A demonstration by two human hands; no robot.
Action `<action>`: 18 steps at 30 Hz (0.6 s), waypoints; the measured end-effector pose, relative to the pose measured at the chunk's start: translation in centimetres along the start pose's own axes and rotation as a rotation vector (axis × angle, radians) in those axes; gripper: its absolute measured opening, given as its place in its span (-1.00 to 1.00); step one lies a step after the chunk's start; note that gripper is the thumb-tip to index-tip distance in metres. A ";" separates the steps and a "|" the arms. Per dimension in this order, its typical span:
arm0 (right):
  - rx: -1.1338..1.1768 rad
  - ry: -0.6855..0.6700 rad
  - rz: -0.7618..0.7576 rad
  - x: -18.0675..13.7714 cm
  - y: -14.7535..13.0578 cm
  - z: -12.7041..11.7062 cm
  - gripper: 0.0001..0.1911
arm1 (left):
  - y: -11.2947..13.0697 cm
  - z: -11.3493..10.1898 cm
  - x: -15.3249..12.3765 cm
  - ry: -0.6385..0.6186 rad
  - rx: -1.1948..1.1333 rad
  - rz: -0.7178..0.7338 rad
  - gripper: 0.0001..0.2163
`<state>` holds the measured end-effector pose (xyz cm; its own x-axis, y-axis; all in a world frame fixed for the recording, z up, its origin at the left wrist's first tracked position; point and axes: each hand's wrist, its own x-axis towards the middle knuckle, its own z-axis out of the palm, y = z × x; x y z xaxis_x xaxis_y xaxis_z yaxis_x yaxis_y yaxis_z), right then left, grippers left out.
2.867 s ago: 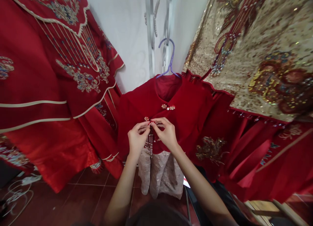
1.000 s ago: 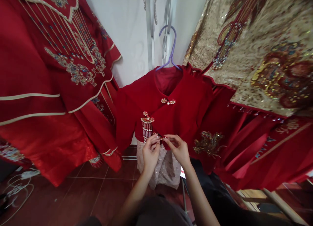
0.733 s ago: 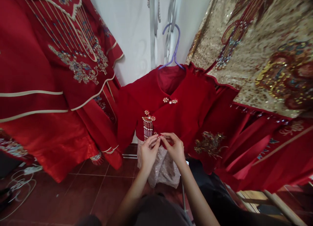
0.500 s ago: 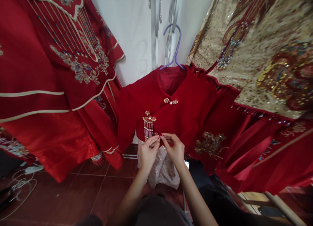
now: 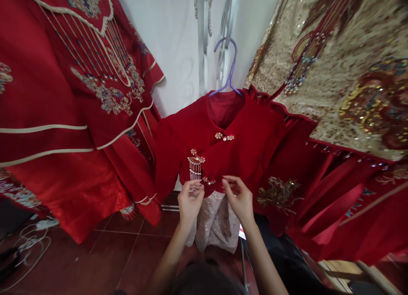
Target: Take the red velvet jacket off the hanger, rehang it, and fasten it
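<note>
Head: garments (image 5: 57, 82) around, left hand (image 5: 190, 202) apparently overlapping tassel (image 5: 195, 168).

The jacket (image 5: 219, 159) is red — the hanger (image 5: 230, 79) purple, the cloth (image 5: 216, 227) glitter-flecked beige.

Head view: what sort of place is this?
Probably a costume or formalwear shop or dressing room: a red jacket hangs on a purple hanger, between an embroidered red garment and a gold sequined garment.

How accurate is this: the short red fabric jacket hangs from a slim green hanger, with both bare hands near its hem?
It isn't green: the head view shows a slim purple hanger. The short red fabric jacket hangs from it, with the bare left hand and right hand near its hem.
</note>
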<state>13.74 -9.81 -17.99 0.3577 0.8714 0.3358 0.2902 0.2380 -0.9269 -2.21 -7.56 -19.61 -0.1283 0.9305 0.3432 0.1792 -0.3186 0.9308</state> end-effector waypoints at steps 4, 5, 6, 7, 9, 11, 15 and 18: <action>0.060 -0.019 0.021 -0.7 0.6 -0.5 -0.72 | -0.1 -0.3 0.3 -0.024 -0.011 0.034 -0.88; 0.055 -0.049 0.009 -0.8 0.8 -0.3 -0.72 | -0.1 -0.2 0.4 -0.061 -0.009 0.048 -0.88; 0.051 -0.088 -0.008 -0.9 1.0 0.0 -0.71 | -0.1 0.0 0.6 -0.100 -0.006 0.067 -0.87; 0.052 -0.127 -0.027 -1.0 1.1 0.4 -0.69 | -0.1 0.2 0.7 -0.133 0.003 0.089 -0.85; 0.075 -0.187 -0.055 -1.0 1.5 1.1 -0.65 | -0.2 0.6 0.8 -0.167 0.031 0.128 -0.82; 0.101 -0.212 -0.057 -0.9 1.8 1.7 -0.64 | -0.4 0.9 0.8 -0.163 0.063 0.140 -0.81; 0.134 -0.193 -0.018 -0.7 2.3 2.0 -0.71 | -0.7 0.9 0.8 -0.157 0.053 0.100 -0.87; 0.136 -0.159 -0.016 -0.5 2.4 2.0 -0.76 | -0.4 0.6 0.9 -0.197 -0.018 0.025 -0.84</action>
<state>12.46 -8.78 -20.74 0.2066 0.9210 0.3304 0.1687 0.2991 -0.9392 -1.84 -6.49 -19.75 0.0693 0.9389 0.3371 0.1619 -0.3441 0.9249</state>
